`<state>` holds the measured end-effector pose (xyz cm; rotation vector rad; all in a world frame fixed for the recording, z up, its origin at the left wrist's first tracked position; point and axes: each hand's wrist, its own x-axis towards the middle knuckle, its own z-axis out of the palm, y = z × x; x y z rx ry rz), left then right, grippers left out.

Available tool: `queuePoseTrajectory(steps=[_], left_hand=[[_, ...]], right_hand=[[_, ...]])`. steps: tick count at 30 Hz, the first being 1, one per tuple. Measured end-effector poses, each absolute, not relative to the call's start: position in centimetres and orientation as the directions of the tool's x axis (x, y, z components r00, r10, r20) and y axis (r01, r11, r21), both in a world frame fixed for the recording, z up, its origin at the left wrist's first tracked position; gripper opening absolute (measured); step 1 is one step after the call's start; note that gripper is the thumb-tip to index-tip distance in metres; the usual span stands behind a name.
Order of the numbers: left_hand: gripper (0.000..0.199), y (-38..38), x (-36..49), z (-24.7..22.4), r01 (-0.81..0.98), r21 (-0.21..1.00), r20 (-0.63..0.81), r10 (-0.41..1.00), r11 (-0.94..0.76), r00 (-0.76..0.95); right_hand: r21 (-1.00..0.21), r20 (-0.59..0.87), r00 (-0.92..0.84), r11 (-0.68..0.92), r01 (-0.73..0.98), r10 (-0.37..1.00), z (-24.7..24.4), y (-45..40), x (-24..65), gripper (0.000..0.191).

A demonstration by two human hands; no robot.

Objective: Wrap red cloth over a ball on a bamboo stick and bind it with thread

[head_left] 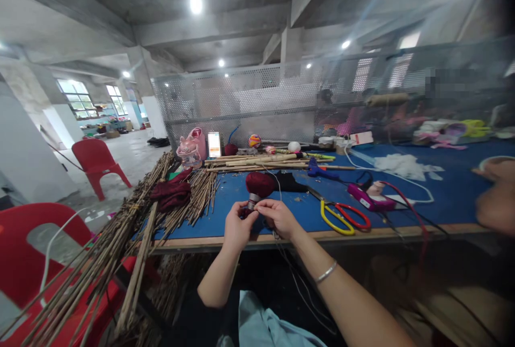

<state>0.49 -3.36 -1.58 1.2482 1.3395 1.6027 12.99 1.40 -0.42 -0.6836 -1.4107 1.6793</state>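
Over the table's front edge, my left hand (238, 223) grips a dark red rounded fabric bundle (259, 183) by its narrow neck. Pale thread (253, 200) is wound around that neck. Beside it, my right hand (280, 219) has thumb and fingers pinched together at the wrapped part, where the thread meets the fingertips. Loose strands of thread (298, 281) hang below the right hand toward my lap. Behind the bundle lies a black cloth (287, 182). To the right rest scissors (337, 217) with one yellow and one red handle.
Thin dry sticks (120, 234) spread over the table's left end, with dark red cloth (172, 192) on them. A blue glue gun (322, 170), a purple box (370, 198) with cables and white fluff (402, 166) lie rightward. Another person's blurred hand (497, 205) is at far right. Red chairs (94, 159) stand left.
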Motion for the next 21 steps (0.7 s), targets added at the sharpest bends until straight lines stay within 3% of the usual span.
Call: queuePoseTrajectory(steps=[11, 21], left_hand=[[0.041, -3.7, 0.6, -1.3, -0.085, 0.973, 0.176, 0.929, -0.214, -0.326], [0.047, -4.3, 0.3, -0.5, -0.259, 0.957, 0.066, 0.968, -0.130, -0.243]], right_hand=[[-0.976, 0.089, -0.474, -0.019, -0.218, 0.876, -0.2, 1.5, 12.7, 0.026], [-0.977, 0.088, -0.524, -0.029, -0.213, 0.847, 0.6, 1.5, 12.2, 0.031]])
